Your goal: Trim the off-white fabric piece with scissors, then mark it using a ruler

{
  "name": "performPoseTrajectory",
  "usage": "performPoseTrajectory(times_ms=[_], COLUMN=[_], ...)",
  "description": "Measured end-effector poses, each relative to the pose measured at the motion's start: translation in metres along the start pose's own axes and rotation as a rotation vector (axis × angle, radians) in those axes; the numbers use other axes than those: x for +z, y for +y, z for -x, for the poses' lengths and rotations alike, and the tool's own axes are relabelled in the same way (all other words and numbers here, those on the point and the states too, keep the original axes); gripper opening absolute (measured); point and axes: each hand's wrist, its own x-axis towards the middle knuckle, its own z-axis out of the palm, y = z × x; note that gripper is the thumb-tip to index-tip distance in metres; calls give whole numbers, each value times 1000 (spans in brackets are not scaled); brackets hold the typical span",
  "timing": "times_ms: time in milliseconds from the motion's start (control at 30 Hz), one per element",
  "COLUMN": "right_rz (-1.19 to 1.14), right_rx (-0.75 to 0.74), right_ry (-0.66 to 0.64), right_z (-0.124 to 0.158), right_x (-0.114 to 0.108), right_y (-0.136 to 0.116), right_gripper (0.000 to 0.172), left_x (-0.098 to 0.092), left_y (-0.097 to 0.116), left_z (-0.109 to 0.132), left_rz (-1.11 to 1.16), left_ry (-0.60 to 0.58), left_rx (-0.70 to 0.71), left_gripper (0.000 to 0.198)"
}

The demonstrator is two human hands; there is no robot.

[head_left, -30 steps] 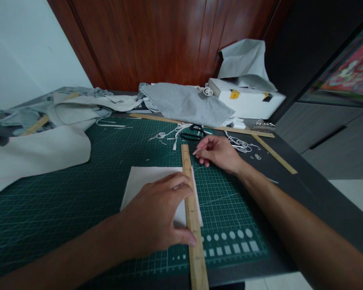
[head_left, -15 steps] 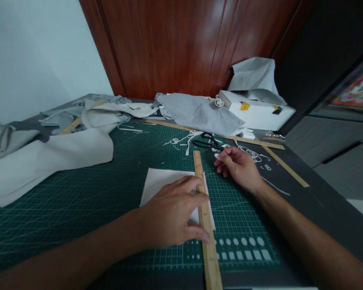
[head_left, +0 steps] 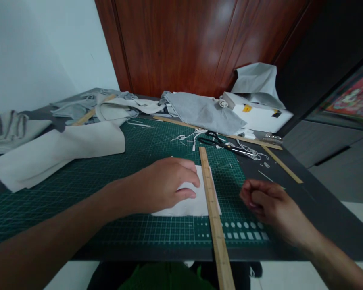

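Note:
My left hand [head_left: 169,183] is over a white piece of cloth [head_left: 196,201] on the green cutting mat [head_left: 130,233]. Its thumb and curved fingers are apart, just left of the wooden ruler [head_left: 212,193], and it holds nothing. The ruler lies lengthwise along the cloth's right side, its near end jutting past the table edge. To the right, my right hand [head_left: 268,207] is closed above the mat's edge. A small pinkish piece, which looks like tailor's chalk, is mostly hidden in its fingers.
Black-handled scissors [head_left: 220,143] lie among white scraps behind the ruler. Folded pale cloth [head_left: 69,147] is at left, grey cloth [head_left: 199,110] at the back. A white box [head_left: 257,110] stands back right, near another wooden strip [head_left: 282,165].
My left hand has come off the ruler and drawn left. My right hand has moved back toward me, away from the scissors, and its fingers have curled in. The view has shifted.

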Motion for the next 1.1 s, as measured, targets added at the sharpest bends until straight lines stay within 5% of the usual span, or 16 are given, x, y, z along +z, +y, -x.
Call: performPoseTrajectory(times_ms=[167, 300, 533, 733, 933, 1100], right_rz=[369, 848, 1034, 1016, 972, 910], right_rx=[-122, -30, -28, 43, -107, -219], right_ry=[-65, -76, 41, -7, 45, 139], right_z=[29, 41, 44, 46, 35, 26], right_x=[23, 55, 73, 43, -15, -37], right_y=[-5, -1, 18, 10, 24, 28], right_gripper=[28, 48, 27, 20, 25, 25], left_x=[10, 22, 28, 31, 34, 34], left_y=[0, -3, -10, -14, -17, -16], left_z=[41, 67, 79, 79, 78, 78], left_rz=[29, 38, 50, 39, 43, 44], left_ry=[-45, 11, 71, 74, 74, 71], left_rx=[-27, -81, -70, -60, -61, -85], left_gripper=[18, 17, 15, 12, 16, 15])
